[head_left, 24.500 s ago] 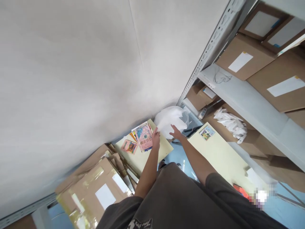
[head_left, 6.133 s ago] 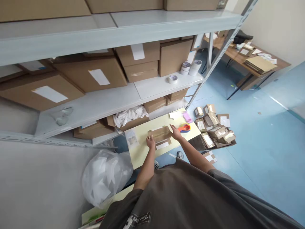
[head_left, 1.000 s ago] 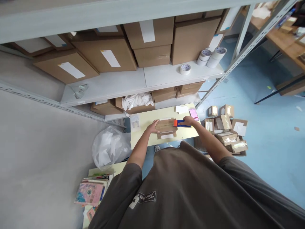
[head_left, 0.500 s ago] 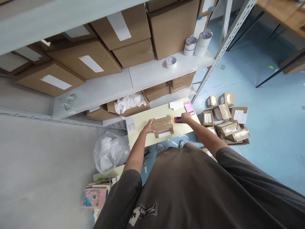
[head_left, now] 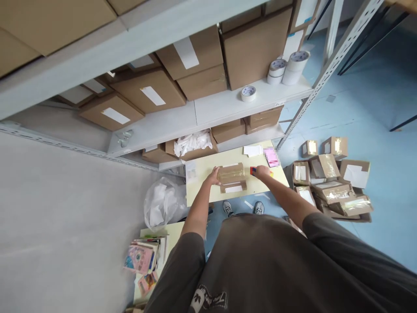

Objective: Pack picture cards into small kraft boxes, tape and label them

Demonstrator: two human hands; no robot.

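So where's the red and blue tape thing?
In the head view, the red and blue tape dispenser is in the right hand, over the yellow table, just right of the cardboard box that the left hand touches.

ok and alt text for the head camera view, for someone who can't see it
A person's left hand rests on one end of a small taped cardboard box on a pale yellow table, while the right hand holds a red and blue tape dispenser at the other end. Shelves of cartons stand behind.
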